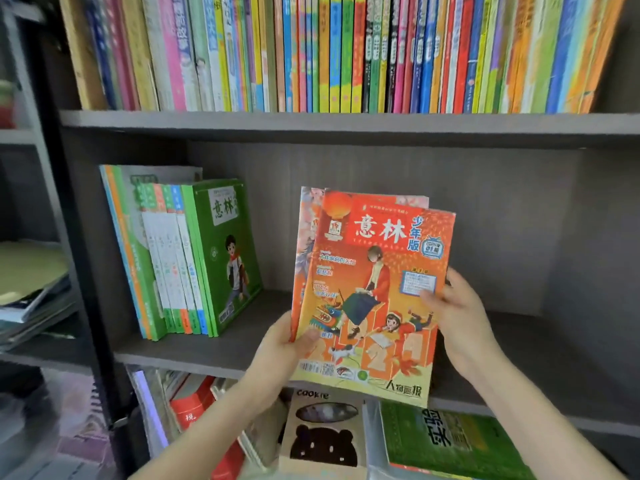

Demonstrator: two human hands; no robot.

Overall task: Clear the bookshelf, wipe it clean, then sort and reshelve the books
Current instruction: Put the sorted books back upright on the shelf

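Observation:
I hold a small stack of orange-red magazines upright in front of the middle shelf of a dark grey bookshelf. My left hand grips the stack's lower left edge, thumb on the front cover. My right hand grips its right edge, thumb on the cover. At the left end of that shelf stands a leaning row of green magazines. The rest of the middle shelf is bare.
The upper shelf carries a tight row of colourful thin books. Below are a red book, a cookie box and a green workbook. A side rack at left holds stacked books.

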